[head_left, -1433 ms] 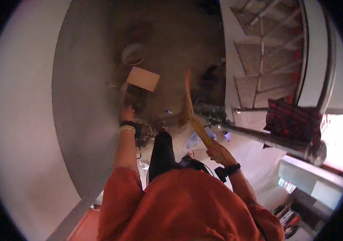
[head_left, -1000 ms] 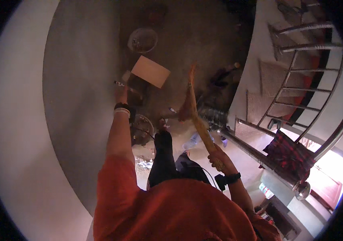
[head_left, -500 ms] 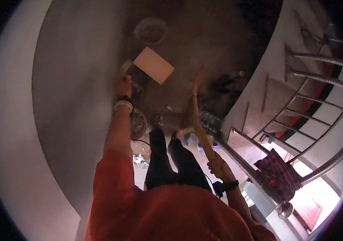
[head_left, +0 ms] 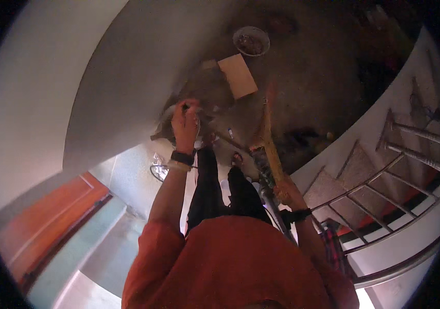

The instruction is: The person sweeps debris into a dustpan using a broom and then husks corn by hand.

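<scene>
My left hand [head_left: 185, 121] reaches forward beside the grey wall, its fingers curled. Whatever may be inside that grip is too dim to make out. Just behind it is a grey, rounded object [head_left: 166, 122], partly covered by the hand. At my right side, my right hand [head_left: 288, 193] is wrapped around the near end of a long straw-coloured, broom-like thing [head_left: 271, 149]. It narrows away from me over the floor, and its far tip is blurred and reddish.
A flat tan board [head_left: 238, 76] lies on the dark floor, near a pale round basin [head_left: 251, 41] with bits inside. Metal railing [head_left: 374, 183] and steps [head_left: 351, 162] are at right. An orange-brown door [head_left: 55, 221] is at lower left. My feet stand between.
The view has turned, bringing the door into sight at lower left. My left hand has come away from the wall toward my body. The right hand keeps its grip on the broom-like thing.
</scene>
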Demonstrator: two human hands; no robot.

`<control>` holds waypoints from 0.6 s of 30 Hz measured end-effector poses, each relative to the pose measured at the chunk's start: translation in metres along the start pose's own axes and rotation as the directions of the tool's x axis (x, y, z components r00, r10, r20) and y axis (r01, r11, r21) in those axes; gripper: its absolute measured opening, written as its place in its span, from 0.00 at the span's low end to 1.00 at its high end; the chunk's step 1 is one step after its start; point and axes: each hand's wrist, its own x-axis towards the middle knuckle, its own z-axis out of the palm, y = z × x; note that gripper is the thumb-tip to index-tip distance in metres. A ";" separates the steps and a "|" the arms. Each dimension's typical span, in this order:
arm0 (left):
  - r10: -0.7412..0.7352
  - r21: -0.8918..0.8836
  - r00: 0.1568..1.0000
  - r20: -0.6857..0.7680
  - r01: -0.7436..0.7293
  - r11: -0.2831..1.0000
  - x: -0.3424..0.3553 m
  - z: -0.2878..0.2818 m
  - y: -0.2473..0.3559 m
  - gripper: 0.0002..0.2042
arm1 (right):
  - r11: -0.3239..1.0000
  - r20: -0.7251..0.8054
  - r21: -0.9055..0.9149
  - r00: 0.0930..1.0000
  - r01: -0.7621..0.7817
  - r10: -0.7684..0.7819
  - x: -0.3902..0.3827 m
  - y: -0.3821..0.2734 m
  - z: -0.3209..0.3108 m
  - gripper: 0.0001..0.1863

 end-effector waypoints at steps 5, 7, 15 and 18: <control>0.033 -0.231 0.973 -0.229 -0.087 0.969 -0.078 -0.037 0.072 0.09 | 0.825 0.226 -0.532 0.971 0.193 -0.082 0.004 -0.026 -0.051 0.21; 0.041 -0.265 0.944 -0.326 -0.133 0.955 -0.109 -0.063 0.083 0.10 | 0.847 0.149 -0.531 0.986 0.021 0.069 0.004 -0.043 -0.042 0.22; -0.191 -0.398 0.717 -0.670 -0.131 0.908 -0.240 -0.130 0.109 0.16 | 0.680 0.147 -0.723 0.937 -0.116 0.317 -0.002 -0.045 -0.022 0.28; -0.153 -0.290 0.630 -0.762 -0.121 0.949 -0.291 -0.164 0.108 0.17 | 0.489 0.146 -0.872 0.930 -0.040 0.336 0.010 -0.038 -0.027 0.29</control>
